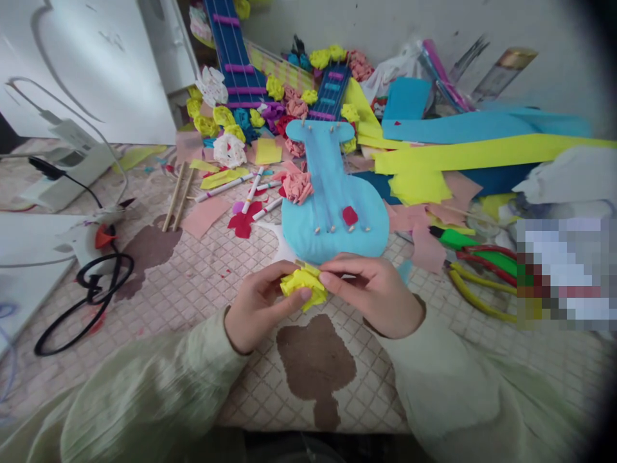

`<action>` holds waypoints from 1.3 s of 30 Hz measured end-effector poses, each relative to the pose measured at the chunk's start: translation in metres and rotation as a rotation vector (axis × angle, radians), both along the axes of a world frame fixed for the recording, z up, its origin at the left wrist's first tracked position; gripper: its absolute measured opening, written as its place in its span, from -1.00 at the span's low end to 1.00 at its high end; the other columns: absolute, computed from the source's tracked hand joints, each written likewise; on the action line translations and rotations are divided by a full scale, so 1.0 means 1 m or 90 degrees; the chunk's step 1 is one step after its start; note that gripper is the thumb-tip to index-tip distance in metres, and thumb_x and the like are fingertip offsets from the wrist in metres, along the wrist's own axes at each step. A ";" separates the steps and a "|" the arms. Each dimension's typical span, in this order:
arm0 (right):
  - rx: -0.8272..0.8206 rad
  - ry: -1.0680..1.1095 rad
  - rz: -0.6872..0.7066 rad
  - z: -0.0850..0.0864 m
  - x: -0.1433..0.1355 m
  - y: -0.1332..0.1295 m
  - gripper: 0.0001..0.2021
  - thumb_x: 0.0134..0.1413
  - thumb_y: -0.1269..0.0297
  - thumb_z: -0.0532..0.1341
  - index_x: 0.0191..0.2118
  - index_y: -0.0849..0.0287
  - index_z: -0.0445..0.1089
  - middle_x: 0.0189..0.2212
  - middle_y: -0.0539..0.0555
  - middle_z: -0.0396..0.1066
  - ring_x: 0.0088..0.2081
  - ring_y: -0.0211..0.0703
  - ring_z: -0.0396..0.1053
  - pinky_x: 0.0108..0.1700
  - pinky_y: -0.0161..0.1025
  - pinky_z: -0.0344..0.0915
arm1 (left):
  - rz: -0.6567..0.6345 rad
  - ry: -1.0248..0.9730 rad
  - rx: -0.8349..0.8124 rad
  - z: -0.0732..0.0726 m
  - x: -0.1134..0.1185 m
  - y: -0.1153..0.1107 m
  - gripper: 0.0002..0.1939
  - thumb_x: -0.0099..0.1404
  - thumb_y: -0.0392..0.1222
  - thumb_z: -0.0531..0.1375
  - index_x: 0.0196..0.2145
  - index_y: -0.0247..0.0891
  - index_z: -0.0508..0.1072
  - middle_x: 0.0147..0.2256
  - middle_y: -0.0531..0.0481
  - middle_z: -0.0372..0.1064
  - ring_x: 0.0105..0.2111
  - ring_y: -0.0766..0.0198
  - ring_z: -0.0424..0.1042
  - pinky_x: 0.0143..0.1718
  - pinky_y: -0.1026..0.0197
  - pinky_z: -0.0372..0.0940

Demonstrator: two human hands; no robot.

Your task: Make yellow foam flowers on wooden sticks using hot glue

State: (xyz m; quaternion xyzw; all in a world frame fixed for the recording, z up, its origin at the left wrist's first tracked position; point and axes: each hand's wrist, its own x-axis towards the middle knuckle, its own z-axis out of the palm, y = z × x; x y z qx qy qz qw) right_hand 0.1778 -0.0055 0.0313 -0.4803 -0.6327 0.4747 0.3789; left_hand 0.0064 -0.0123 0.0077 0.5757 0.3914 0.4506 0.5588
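A crumpled yellow paper flower (304, 287) is held between both hands, just in front of a light blue guitar-shaped piece (332, 228). My left hand (263, 299) grips its left side, thumb across the front. On the right, my right hand (373, 289) pinches its upper right edge between thumb and fingers. The blue piece lies flat with strings along its neck, small pegs at top and bottom, and a red paper patch (349, 215). A pink crumpled paper flower (297, 184) rests against its left edge.
Markers (253, 191), wooden sticks (176, 196) and paper scraps lie left of the blue piece. Pliers (477, 289) and yellow strips (443, 154) are at right. Behind stand decorated dark blue guitar shapes (236, 71). A black cable (87, 302) and power strip (65, 167) occupy the left.
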 end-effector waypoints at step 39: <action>-0.181 0.118 -0.009 0.002 -0.006 -0.005 -0.91 -0.18 0.33 0.25 -0.45 0.20 0.42 -0.48 0.01 0.46 -0.43 -0.28 0.40 -0.38 -0.33 0.38 | -0.004 0.170 0.195 0.003 -0.005 -0.001 -0.87 0.07 -0.33 0.20 -0.35 -0.31 0.37 -0.40 -0.06 0.32 -0.39 0.27 0.31 -0.36 0.21 0.27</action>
